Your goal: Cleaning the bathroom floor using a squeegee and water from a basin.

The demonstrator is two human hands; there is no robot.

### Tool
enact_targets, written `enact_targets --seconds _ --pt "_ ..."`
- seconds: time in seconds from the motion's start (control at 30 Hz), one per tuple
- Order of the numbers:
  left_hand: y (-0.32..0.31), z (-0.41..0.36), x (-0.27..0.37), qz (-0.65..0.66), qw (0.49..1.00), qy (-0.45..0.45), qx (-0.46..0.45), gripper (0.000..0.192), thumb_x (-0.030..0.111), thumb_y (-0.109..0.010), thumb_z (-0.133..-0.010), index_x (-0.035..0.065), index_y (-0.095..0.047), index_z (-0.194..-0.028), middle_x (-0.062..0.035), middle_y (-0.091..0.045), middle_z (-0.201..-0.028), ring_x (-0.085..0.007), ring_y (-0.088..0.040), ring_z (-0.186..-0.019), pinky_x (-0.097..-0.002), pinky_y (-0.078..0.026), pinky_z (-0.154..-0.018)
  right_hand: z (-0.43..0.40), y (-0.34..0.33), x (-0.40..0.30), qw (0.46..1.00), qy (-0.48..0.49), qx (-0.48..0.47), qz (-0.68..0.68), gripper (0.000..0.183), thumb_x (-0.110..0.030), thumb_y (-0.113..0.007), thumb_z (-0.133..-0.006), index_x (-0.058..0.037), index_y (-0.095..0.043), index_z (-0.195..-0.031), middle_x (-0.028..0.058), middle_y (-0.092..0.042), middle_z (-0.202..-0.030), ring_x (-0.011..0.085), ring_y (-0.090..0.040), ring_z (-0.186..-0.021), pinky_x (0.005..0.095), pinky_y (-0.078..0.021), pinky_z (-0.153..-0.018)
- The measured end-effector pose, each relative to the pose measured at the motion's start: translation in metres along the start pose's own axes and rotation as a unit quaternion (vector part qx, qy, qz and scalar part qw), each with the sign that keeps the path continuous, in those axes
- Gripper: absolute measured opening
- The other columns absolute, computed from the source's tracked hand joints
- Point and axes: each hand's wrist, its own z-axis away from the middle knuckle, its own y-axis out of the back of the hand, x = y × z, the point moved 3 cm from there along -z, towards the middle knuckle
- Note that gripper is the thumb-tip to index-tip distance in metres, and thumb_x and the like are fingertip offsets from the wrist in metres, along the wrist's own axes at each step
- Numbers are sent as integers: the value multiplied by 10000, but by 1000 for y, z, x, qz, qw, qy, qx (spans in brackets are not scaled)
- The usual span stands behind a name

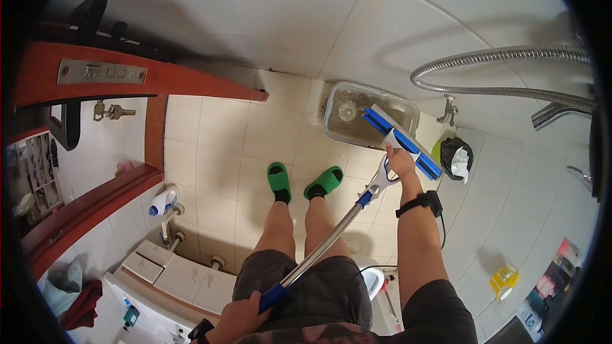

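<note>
A sponge mop with a metal pole (330, 244) slants across in front of my body. My left hand (241, 316) is closed around the blue grip (273, 297) at its lower end. Close to the mop head, my right hand (400, 161) holds the white and blue frame (382, 177). The blue-edged mop head (409, 141) is raised, overlapping the right side of a grey plastic basin (330, 126) in the view. Cloudy water (368, 122) lies in the basin, with a ripple or bubbles at its left. Whether the head touches the rim, I cannot tell.
A red door (191, 79) juts in from the left. By the right wall are a tap (448, 111), a metal shower hose (497, 55) and a bin with a black bag (456, 153). A detergent bottle (164, 200) and a washbasin (158, 313) are at lower left. Green slippers (278, 179) stand on tiles.
</note>
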Motion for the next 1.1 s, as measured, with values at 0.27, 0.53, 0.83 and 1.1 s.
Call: enact_targets --seconds 0.27,0.53,0.83,1.1 --pt "18 -28 0 -39 991 -66 111 422 417 -556 -843 5 -474 -885 -185 -598 -616 -360 -614 -586 -439 -496 -534 98 28 -68 977 39 191 81 462 -465 -417 -898 -94 -612 -703 150 -620 -615 323 -629 -575 444 -486 -510" --pt "26 -46 -8 -59 987 -68 130 477 473 -536 -842 1 -475 -882 -195 -597 -624 -373 -617 -627 -444 -493 -556 158 -1 -114 970 130 197 61 313 -359 -558 -851 -72 -572 -728 112 -613 -604 277 -629 -538 369 -495 -480" --pt "32 -21 -31 -98 985 -49 134 457 471 -541 -838 21 -467 -872 -169 -602 -619 -346 -623 -601 -427 -493 -543 161 10 -105 958 117 261 -10 397 -400 -526 -866 -71 -545 -645 121 -561 -501 300 -594 -468 385 -478 -445" --pt "44 7 -46 -127 984 -11 127 435 472 -509 -855 36 -499 -849 -159 -607 -636 -346 -625 -628 -443 -490 -569 81 0 -70 975 33 220 2 525 -355 -337 -919 -25 -668 -679 202 -620 -633 350 -627 -576 447 -516 -570"
